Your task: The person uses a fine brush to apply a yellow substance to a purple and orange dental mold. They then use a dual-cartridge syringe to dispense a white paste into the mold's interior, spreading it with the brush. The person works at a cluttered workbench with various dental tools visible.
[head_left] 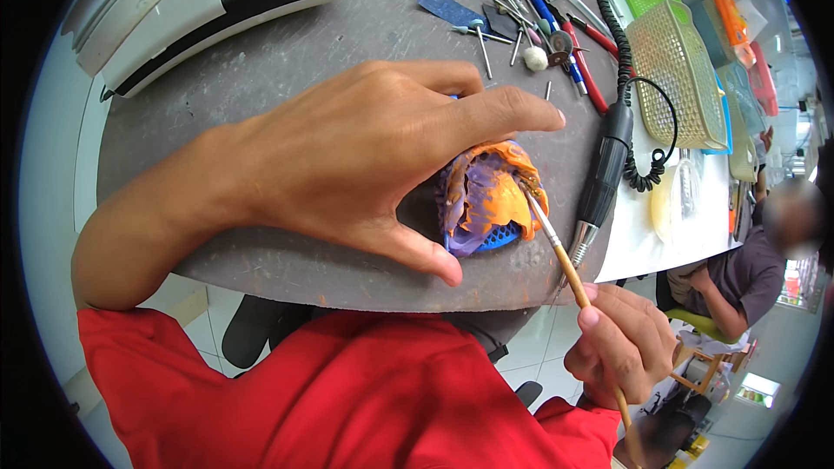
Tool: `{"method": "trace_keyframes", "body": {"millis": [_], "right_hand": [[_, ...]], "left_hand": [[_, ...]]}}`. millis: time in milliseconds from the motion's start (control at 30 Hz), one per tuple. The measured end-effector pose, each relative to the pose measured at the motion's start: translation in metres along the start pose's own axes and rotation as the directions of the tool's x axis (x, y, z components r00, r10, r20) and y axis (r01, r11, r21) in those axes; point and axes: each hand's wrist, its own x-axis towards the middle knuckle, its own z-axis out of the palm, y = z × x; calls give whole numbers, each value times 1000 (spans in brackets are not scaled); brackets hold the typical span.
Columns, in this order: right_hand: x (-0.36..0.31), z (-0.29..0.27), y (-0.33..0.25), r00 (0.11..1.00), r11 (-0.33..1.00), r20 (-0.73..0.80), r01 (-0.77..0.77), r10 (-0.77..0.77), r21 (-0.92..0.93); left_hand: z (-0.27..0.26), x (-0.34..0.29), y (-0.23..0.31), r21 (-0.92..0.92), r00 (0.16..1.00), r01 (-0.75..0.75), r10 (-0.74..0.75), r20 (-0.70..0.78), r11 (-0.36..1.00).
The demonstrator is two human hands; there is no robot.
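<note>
A dental impression [491, 200], orange and purple material in a blue perforated tray, sits on the grey bench. Over its left side arches my left hand [347, 152], gripping it: the thumb lies along the near edge and the index finger stretches past the far side. The remaining fingers are partly hidden behind the hand. Between thumb and fingertips, my right hand [621, 343] pinches a thin paintbrush [565, 262] with a wooden handle. The brush tip touches the orange material at the impression's right side.
A black handpiece [604, 174] with a coiled cord lies to the right. Burs, polishing tips and red-handled tools [584, 69] are scattered at the back. A cream basket [678, 78] stands far right; a white and black device [226, 9] is back left. Another person [738, 287] sits at right.
</note>
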Motion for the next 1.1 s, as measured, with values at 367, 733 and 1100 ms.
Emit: {"method": "trace_keyframes", "body": {"millis": [367,733,1100], "right_hand": [[3,-2,0,999,999,6,-38,38,9],[-5,-5,23,980,973,-94,-157,175,169],[7,-6,38,979,957,-122,-127,163,263]], "left_hand": [[-2,2,0,0,1000,-12,12,9,1000],[0,5,-2,-15,999,-31,31,6,999],[-3,5,-1,-52,999,14,-12,36,999]]}}
